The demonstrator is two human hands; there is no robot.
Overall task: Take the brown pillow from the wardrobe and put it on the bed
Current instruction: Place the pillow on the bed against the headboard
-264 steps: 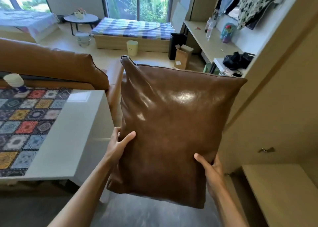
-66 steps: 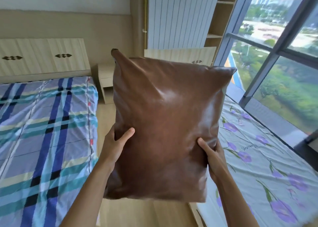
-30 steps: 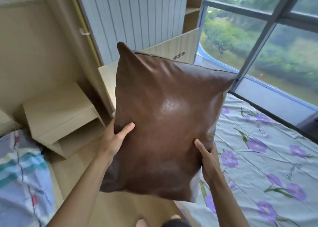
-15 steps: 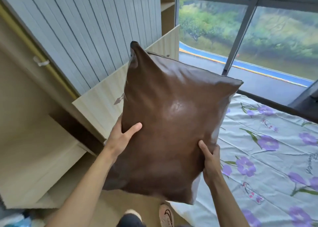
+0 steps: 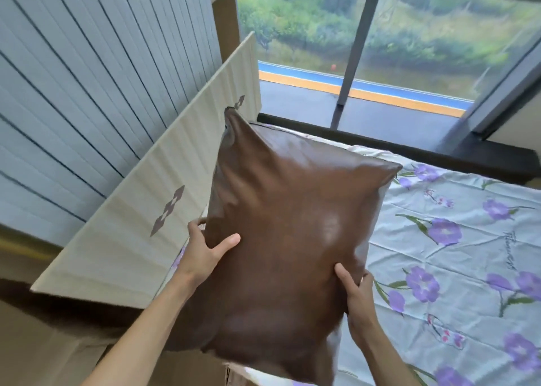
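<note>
Head view: looks down over a bed (image 5: pixel 456 257) spread with a pale green sheet printed in purple flowers, filling the right and lower right. Beyond it, a big window (image 5: pixel 380 34) with dark frames and greenery outside. Left of the bed, a pale wooden headboard (image 5: pixel 164 210) with small diamond marks, standing before a grey slatted wall (image 5: pixel 87 78). Centre frame, held up in the air above the near end of the bed: brown pillow (image 5: pixel 287 233), glossy, leather-like, tilted with one top corner pointing up toward the headboard. Not touching the sheet as far as can be seen. Left hand (image 5: pixel 205 251) clamped on the pillow's left edge, thumb across the front, fingers hidden behind. Right hand (image 5: pixel 355 295) clamped on the lower right edge, thumb pressing the front face. Each grip closed firmly on the pillow.
</note>
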